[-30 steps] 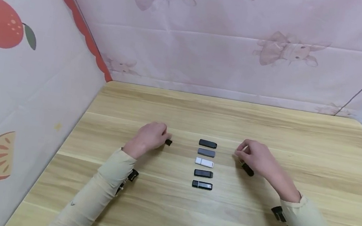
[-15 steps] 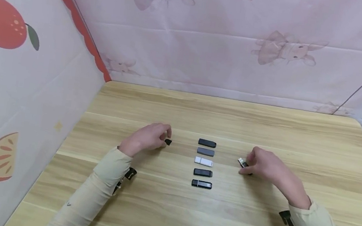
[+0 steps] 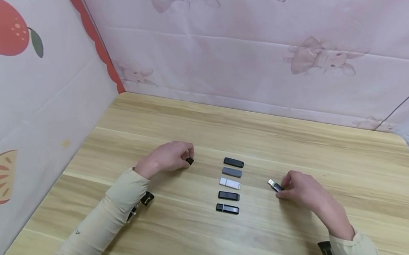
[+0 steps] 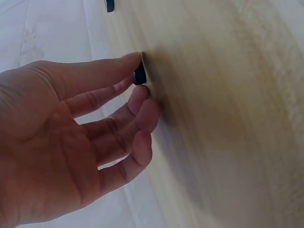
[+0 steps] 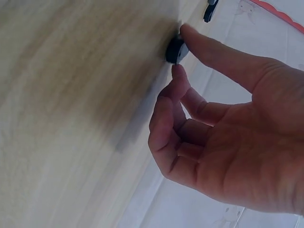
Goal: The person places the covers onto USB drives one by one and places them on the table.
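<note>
A small black USB stick cap [image 3: 189, 160] lies on the tabletop, pinched between thumb and fingers of my left hand [image 3: 167, 157]. The left wrist view shows that cap [image 4: 139, 75] between thumb tip and fingertips, the other fingers loosely bent. On the right, my right hand [image 3: 304, 194] pinches the rear end of a black USB stick [image 3: 277, 187], its silver plug bare and pointing left. Its dark rounded end [image 5: 176, 49] shows between thumb and finger in the right wrist view. The rest of the stick is hidden there.
Between the hands, several USB sticks lie in a column: a black one [image 3: 233, 162] at the back, a grey one [image 3: 231, 172], a white one [image 3: 229, 183], then two dark ones nearer. The wooden table [image 3: 204, 127] meets a pink printed backdrop [image 3: 213, 67] behind.
My right hand shifted rightward and nearer, from the plug end of the USB stick to its rear end, baring the silver plug to view. My left hand stayed at the cap, its fingers moving slightly.
</note>
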`<state>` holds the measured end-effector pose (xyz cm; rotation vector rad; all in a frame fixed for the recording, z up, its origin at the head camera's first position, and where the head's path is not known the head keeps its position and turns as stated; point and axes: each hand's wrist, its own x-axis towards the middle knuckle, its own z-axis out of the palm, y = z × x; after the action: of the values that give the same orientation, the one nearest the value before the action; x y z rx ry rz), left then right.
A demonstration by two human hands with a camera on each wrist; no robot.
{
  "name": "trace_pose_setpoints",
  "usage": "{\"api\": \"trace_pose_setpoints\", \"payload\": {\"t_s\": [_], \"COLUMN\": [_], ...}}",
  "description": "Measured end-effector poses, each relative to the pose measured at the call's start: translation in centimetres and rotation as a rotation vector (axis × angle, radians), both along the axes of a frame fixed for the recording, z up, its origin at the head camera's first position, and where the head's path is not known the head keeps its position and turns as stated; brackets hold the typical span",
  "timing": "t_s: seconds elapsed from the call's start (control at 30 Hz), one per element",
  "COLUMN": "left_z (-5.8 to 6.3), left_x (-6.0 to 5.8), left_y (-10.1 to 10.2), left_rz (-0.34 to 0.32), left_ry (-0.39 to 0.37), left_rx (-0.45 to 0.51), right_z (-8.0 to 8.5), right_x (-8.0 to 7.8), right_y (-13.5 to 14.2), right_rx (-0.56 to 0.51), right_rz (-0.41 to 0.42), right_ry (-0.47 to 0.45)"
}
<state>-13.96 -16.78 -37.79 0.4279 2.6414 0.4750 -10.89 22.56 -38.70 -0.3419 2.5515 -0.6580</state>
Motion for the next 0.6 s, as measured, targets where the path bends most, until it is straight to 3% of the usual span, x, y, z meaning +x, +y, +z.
{"api": "trace_pose_setpoints", "payload": {"t_s": [0.33, 0.43, 0.6], "left_z": [-0.4, -0.5, -0.7], "left_x": [0.2, 0.1, 0.0], "left_y": [0.0, 0.1, 0.4], "left_rz": [0.026, 0.051, 0.103], "left_ry": [0.045, 0.017, -0.092], "left_rx": [0.002, 0.093, 0.313], "right_z": [-0.2, -0.1, 0.4], "right_x": [0.1, 0.0, 0.0], "right_y": [-0.3, -0.7, -1.7], "right_rx": [-0.057, -0.078, -0.133], "right_rz": [-0.010, -0.022, -0.064], "right_ry": [0.097, 0.126, 0.116]}}
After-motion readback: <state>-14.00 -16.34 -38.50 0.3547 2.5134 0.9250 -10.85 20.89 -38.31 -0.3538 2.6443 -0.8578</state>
